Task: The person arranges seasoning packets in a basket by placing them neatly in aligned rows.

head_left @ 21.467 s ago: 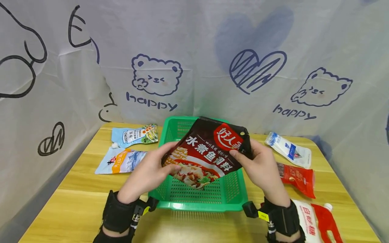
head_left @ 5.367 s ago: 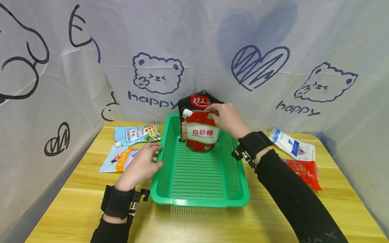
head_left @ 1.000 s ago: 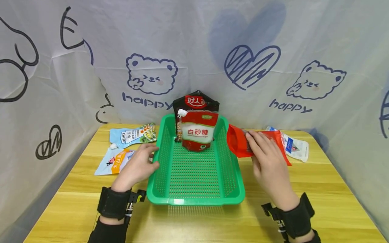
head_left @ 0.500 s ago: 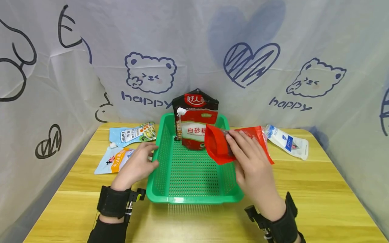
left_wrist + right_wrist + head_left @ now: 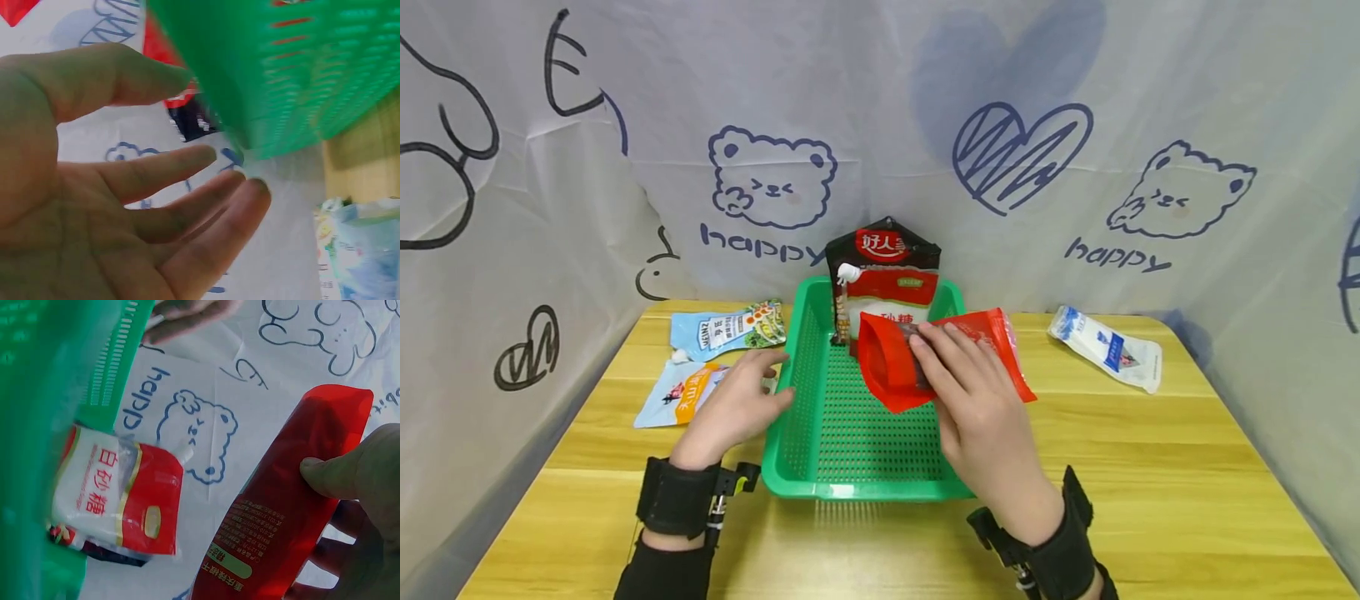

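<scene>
My right hand (image 5: 985, 417) grips a red bag of dried chili (image 5: 891, 367), thumb on one face and fingers on the other in the right wrist view. It holds the bag tilted above the green basket (image 5: 865, 490). Inside, at the back, a red-and-white sugar pouch (image 5: 917, 287) with a white spout leans upright before a black seasoning pouch (image 5: 880, 242). The chili bag covers part of the sugar pouch in the head view. My left hand (image 5: 733, 412) holds nothing, its fingers loosely extended at the basket's left rim.
On the wooden table left of the basket lie a light-blue Heinz pouch (image 5: 726, 332) and a blue-and-orange bag (image 5: 681, 396), partly behind my left hand. A white-and-blue pouch (image 5: 1108, 350) lies at the back right. A patterned cloth (image 5: 880, 167) stands behind the table.
Over the last second, the chili bag has moved left from the right rim to above the basket. Earlier, both hands held the black pouch, and the sugar pouch lay on the table's right.
</scene>
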### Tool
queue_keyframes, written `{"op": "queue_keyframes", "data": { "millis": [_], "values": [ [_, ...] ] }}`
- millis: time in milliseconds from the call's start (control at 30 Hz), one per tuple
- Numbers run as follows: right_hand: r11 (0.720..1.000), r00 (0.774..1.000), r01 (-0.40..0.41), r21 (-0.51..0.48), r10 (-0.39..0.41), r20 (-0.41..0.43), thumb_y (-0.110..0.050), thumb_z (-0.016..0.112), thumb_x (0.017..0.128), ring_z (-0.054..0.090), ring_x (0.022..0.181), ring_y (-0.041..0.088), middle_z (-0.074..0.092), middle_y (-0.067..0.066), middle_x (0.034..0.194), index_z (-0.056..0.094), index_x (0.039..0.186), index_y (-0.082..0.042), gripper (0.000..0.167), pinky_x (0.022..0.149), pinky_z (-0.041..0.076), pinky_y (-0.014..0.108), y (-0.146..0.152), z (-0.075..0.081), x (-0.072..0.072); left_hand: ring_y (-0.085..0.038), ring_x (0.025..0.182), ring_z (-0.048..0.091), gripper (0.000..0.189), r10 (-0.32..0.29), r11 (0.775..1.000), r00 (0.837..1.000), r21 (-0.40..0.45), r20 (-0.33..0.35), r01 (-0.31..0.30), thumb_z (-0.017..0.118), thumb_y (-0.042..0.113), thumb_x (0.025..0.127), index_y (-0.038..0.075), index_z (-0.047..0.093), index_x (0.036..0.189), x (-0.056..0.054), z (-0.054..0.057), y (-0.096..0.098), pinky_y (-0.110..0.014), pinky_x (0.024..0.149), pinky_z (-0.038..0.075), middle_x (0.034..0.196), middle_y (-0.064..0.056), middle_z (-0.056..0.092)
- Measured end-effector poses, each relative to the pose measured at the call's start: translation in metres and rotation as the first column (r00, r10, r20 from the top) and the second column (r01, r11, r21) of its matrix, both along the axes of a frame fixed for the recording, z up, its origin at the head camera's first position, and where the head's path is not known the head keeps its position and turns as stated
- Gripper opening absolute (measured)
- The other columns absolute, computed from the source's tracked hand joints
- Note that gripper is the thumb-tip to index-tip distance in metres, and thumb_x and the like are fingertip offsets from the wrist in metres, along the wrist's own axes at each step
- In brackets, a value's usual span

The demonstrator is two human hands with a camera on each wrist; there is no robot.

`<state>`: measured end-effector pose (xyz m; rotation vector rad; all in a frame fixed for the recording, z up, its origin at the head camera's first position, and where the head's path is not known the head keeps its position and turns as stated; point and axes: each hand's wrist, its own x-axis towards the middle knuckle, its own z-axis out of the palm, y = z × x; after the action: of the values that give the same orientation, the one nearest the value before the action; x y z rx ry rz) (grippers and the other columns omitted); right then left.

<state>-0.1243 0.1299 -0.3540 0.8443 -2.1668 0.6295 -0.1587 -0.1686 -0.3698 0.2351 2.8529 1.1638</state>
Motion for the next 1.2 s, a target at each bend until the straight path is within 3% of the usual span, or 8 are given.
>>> {"op": "queue_keyframes", "data": {
  "millis": [200, 433, 500, 600, 733, 900, 1200],
  "values": [
    [0.999, 1.000, -0.019, 0.029, 0.019, 0.000, 0.010, 0.078, 0.084, 0.054, 0.138, 0.037, 0.057, 0.012, 0.151, 0.060, 0.147, -0.008, 0.068, 0.109, 0.044, 0.066, -0.006, -0.005, 0.003, -0.042, 0.131, 0.056, 0.059, 0.038, 0.993, 0.996, 0.113, -0.085, -0.029, 0.069, 0.023, 0.100, 0.000, 0.049, 0.151, 0.016, 0.020, 0.003, -0.056, 0.104, 0.052, 0.149, -0.022, 0.051],
    [0.997, 0.999, -0.051, 0.049, 0.051, 0.006, 0.009, 0.077, 0.084, 0.054, 0.137, 0.036, 0.058, 0.010, 0.151, 0.060, 0.146, -0.009, 0.067, 0.108, 0.046, 0.065, -0.013, -0.006, 0.007, -0.029, 0.131, 0.060, 0.052, -0.024, 0.952, 0.995, 0.302, -0.093, 0.051, 0.068, 0.026, 0.102, 0.007, 0.053, 0.149, 0.032, 0.036, 0.016, -0.045, 0.107, 0.053, 0.151, -0.010, 0.054],
    [0.997, 0.998, -0.057, 0.054, 0.057, 0.003, 0.008, 0.078, 0.084, 0.055, 0.137, 0.036, 0.058, 0.010, 0.150, 0.060, 0.146, -0.009, 0.067, 0.107, 0.047, 0.065, -0.015, -0.007, 0.007, -0.029, 0.128, 0.062, 0.050, -0.066, 0.934, 0.993, 0.346, -0.094, 0.095, 0.064, 0.026, 0.104, 0.006, 0.053, 0.149, 0.035, 0.038, 0.019, -0.045, 0.105, 0.054, 0.151, -0.011, 0.055],
    [0.996, 0.998, -0.056, 0.064, 0.056, 0.003, 0.006, 0.080, 0.084, 0.056, 0.136, 0.036, 0.059, 0.010, 0.150, 0.060, 0.147, -0.010, 0.068, 0.107, 0.048, 0.064, -0.017, -0.009, 0.008, -0.031, 0.123, 0.065, 0.051, -0.149, 0.883, 0.987, 0.440, -0.064, 0.162, 0.059, 0.026, 0.107, 0.001, 0.049, 0.150, 0.037, 0.038, 0.026, -0.043, 0.100, 0.057, 0.151, -0.017, 0.054],
    [0.996, 0.999, -0.055, 0.077, 0.054, 0.005, 0.004, 0.080, 0.084, 0.057, 0.135, 0.036, 0.059, 0.010, 0.149, 0.060, 0.147, -0.011, 0.068, 0.107, 0.047, 0.064, -0.019, -0.012, 0.007, -0.033, 0.118, 0.068, 0.058, -0.227, 0.830, 0.974, 0.522, -0.004, 0.196, 0.058, 0.025, 0.107, -0.005, 0.040, 0.154, 0.036, 0.036, 0.033, -0.037, 0.091, 0.062, 0.150, -0.025, 0.051],
    [0.994, 0.998, -0.060, 0.095, 0.058, 0.018, 0.003, 0.080, 0.085, 0.057, 0.135, 0.036, 0.058, 0.010, 0.150, 0.059, 0.148, -0.010, 0.068, 0.108, 0.047, 0.064, -0.019, -0.014, 0.007, -0.034, 0.117, 0.068, 0.063, -0.244, 0.819, 0.969, 0.543, 0.043, 0.182, 0.061, 0.025, 0.106, -0.005, 0.034, 0.155, 0.035, 0.034, 0.040, -0.035, 0.088, 0.062, 0.144, -0.027, 0.055],
    [0.990, 0.997, -0.052, 0.134, 0.044, 0.061, -0.001, 0.082, 0.085, 0.053, 0.140, 0.035, 0.056, 0.008, 0.153, 0.059, 0.148, -0.013, 0.068, 0.111, 0.044, 0.064, -0.020, -0.014, 0.009, -0.034, 0.126, 0.064, 0.061, -0.273, 0.785, 0.961, 0.587, 0.040, 0.198, 0.066, 0.017, 0.102, -0.003, 0.036, 0.151, 0.036, 0.033, 0.046, -0.035, 0.093, 0.060, 0.144, -0.025, 0.054]
  ]
}}
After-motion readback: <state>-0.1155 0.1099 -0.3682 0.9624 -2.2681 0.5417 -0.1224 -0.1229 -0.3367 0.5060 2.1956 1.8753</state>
